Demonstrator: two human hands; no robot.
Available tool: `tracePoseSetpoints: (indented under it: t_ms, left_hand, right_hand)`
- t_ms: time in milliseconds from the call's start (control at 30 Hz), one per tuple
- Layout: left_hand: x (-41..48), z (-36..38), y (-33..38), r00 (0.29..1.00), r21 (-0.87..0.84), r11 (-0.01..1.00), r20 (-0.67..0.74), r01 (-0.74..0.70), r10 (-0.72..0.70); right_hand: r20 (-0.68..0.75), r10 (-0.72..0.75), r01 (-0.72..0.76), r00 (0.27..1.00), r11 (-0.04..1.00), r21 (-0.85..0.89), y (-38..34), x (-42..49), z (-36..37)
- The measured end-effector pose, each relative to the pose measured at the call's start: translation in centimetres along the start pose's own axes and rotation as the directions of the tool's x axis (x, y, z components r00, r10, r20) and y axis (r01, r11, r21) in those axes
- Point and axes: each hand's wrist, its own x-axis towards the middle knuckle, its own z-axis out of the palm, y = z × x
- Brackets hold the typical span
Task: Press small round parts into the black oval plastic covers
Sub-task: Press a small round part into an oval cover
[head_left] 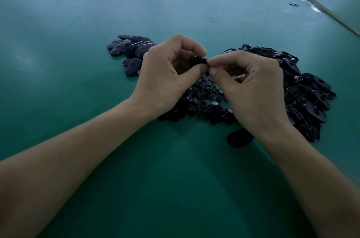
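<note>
Two bare forearms (78,150) reach over a green table (58,62). The left hand (171,76) grips a black oval cover (198,61) above a heap of small round parts (202,99), its long axis pointing rightward. The right hand (251,85) pinches the cover's near end; whether a part sits under its fingertips cannot be told.

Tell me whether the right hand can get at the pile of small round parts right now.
Probably yes: the pile of small round parts lies uncovered just beneath the right hand, though its fingers are busy pinching the black cover.
</note>
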Motion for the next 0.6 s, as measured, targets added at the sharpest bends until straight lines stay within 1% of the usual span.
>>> tracePoseSetpoints:
  t_ms: [100,200,400,600]
  left_hand:
    - [-0.02,-0.04,0.02,1.000,-0.030,0.999,0.022,0.011,-0.010]
    - [-0.02,-0.24,0.01,0.998,-0.074,0.996,0.056,0.038,-0.034]
    - [0.04,-0.54,0.11,0.990,-0.156,0.979,0.082,0.127,-0.116]
    - [0.15,-0.58,0.18,0.988,-0.147,0.977,0.058,0.153,-0.146]
  right_hand:
    - [0.011,0.010,-0.009,1.000,0.999,-0.037,0.26,0.13,-0.16]
    - [0.057,0.036,-0.037,0.998,0.999,0.014,0.51,0.26,-0.12]
    - [0.076,0.055,-0.062,0.996,0.993,0.104,0.96,0.42,-0.19]
    - [0.076,0.048,-0.057,0.996,0.990,0.130,0.93,0.47,-0.31]
